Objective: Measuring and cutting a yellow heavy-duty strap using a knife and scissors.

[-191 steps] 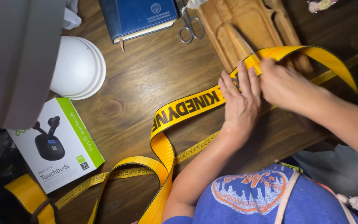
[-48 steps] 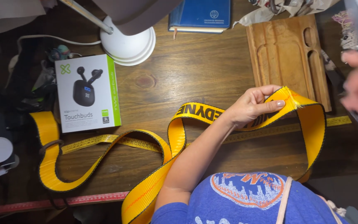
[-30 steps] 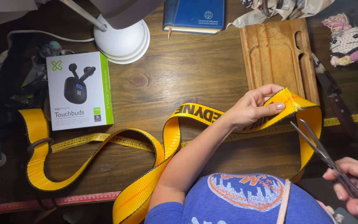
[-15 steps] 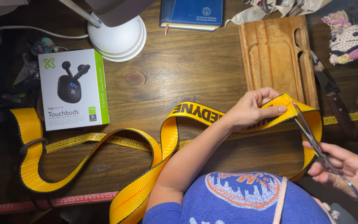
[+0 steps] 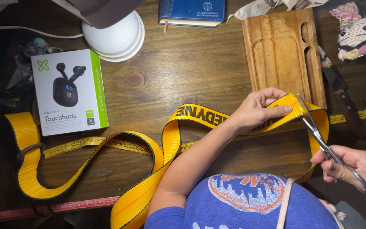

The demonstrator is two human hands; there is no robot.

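Head view, looking straight down on a dark wooden tabletop (image 5: 183, 72). The left hand (image 5: 257, 111), centre-right of the frame, has its grip clamped on a folded part of the yellow strap (image 5: 149, 146), thumb on top & fingers under, holding the fold up just in front of the wooden cutting board (image 5: 282, 53). The right hand (image 5: 354, 169), lower right, has its grip closed around the handles of the scissors (image 5: 320, 140); the blades point up-left and their tips are at the edge of the fold, just beside the left thumb. Whether the blades already bite into the webbing I cannot tell. The strap looks whole, so I judge the cut is not made yet: fold & aim are done, the cut itself is left. The rest of the strap runs in loops to the lower left, over a yellow measuring tape (image 5: 94, 142). In the upper left lies a white earbud box (image 5: 68, 91), w/ a white lamp base (image 5: 117, 38) near it.
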